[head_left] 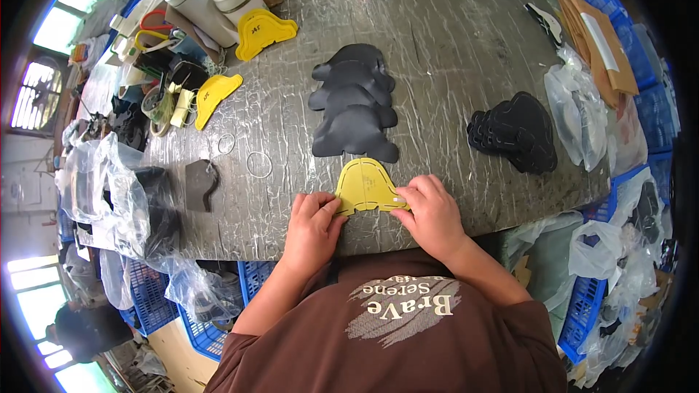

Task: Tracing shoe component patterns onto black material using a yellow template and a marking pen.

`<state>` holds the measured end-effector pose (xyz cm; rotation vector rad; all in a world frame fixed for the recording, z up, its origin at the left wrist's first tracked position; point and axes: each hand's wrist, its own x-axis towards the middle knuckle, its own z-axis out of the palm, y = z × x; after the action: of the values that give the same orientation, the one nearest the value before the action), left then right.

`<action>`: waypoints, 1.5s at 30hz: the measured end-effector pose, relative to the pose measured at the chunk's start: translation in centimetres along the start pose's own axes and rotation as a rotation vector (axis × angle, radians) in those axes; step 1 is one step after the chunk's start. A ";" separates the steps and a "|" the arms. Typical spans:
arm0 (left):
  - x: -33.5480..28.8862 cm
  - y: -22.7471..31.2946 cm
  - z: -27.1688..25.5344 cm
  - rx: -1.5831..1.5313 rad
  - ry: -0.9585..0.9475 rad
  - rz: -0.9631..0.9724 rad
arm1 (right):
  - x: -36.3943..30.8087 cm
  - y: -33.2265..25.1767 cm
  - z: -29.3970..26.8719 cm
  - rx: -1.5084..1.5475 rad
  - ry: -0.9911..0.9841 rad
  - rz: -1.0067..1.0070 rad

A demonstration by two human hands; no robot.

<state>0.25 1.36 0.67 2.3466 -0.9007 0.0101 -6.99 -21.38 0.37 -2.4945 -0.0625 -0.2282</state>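
Observation:
A yellow curved template (366, 183) with narrow slots lies near the table's front edge. My left hand (314, 224) pinches its lower left corner, fingers closed. At the lower right corner my right hand (431, 215) grips it between thumb and fingers; a small pale spot shows by those fingertips, too small to name. Whether a black piece lies beneath the template I cannot tell. Just beyond its top edge, a row of overlapping black shaped pieces (354, 131) runs away from me. Farther right sits a stack of black cut pieces (513, 133).
Two more yellow templates (264, 31) and rolls (200, 11) stand at the far left. Rubber bands (259, 164) and a dark scrap (199, 185) lie to the left. Plastic bags (575, 113) and cardboard (601, 44) line the right edge. Blue crates (582, 313) flank the table (444, 51).

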 end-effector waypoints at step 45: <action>-1.1 4.4 2.3 0.345 -0.342 0.234 | -0.1 0.2 0.2 0.078 0.054 0.039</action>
<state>-3.72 -1.82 0.95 2.5887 -1.4363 -0.1566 -7.02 -21.41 0.12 -2.4086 -0.0009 -0.2713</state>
